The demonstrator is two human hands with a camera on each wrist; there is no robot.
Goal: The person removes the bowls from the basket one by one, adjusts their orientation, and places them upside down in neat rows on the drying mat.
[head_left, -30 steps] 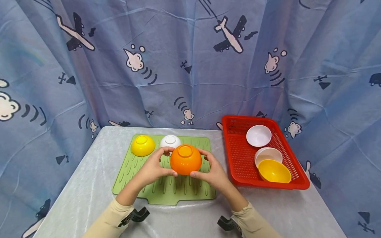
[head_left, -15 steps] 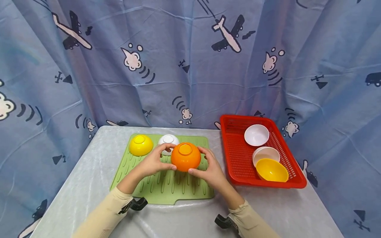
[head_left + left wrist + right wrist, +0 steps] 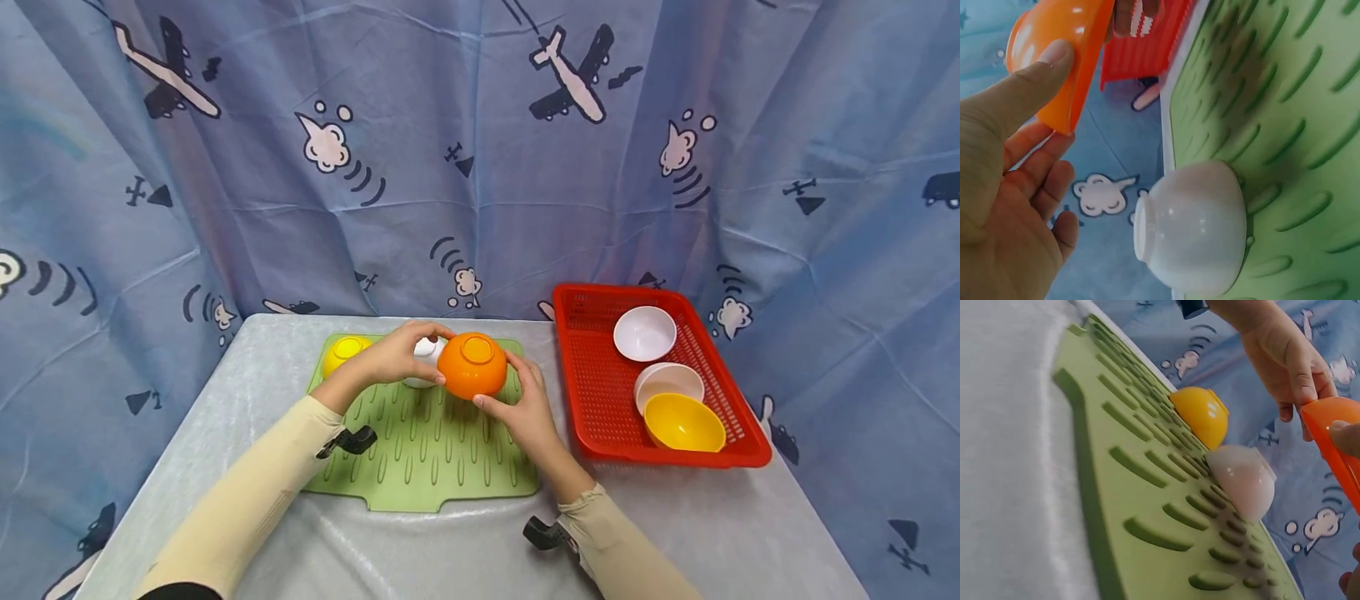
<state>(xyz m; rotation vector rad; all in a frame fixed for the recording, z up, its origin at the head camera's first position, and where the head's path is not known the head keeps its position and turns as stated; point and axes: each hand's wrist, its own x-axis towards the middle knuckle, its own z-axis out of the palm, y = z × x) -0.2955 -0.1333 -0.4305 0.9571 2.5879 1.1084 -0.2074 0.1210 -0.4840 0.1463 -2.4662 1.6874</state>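
- Curtain [image 3: 480,167]: blue, printed with airplanes and small clouds, hanging behind and to both sides of the table.
- Table [image 3: 427,558]: pale grey cover, carrying the mat and the basket.
- Drying mat [image 3: 427,454]: green, raised with short ridges, a tab on its near edge.
- Basket [image 3: 622,455]: red perforated plastic, right of the mat, with three bowls showing inside.
- Sleeves [image 3: 240,492]: cream, covering both forearms.
- Left hand [image 3: 393,357]: pinches the orange bowl from the left, thumb on its outer wall near the rim; in the head view the hand partly covers the mat's two bowls.
- Right hand [image 3: 531,408]: pinches the same bowl from the right, thumb on the near side, other fingers round the far side.
- Orange bowl [image 3: 472,367]: held upside down between the hands, foot ring up, raised above the mat and apart from it.
- Mat's white bowl [image 3: 1197,228]: upside down near the far edge, apart from the orange bowl.
- Mat's yellow bowl [image 3: 1199,415]: upside down, left of that white one.
- Basket's yellow bowl [image 3: 684,423]: nearest the front, mouth up and tilted.
- Middle white bowl [image 3: 667,382]: just behind it, partly hidden.
- Rear white bowl [image 3: 645,333]: farther back, mouth up.
- Wrist devices [image 3: 358,439]: black, one at each cuff.
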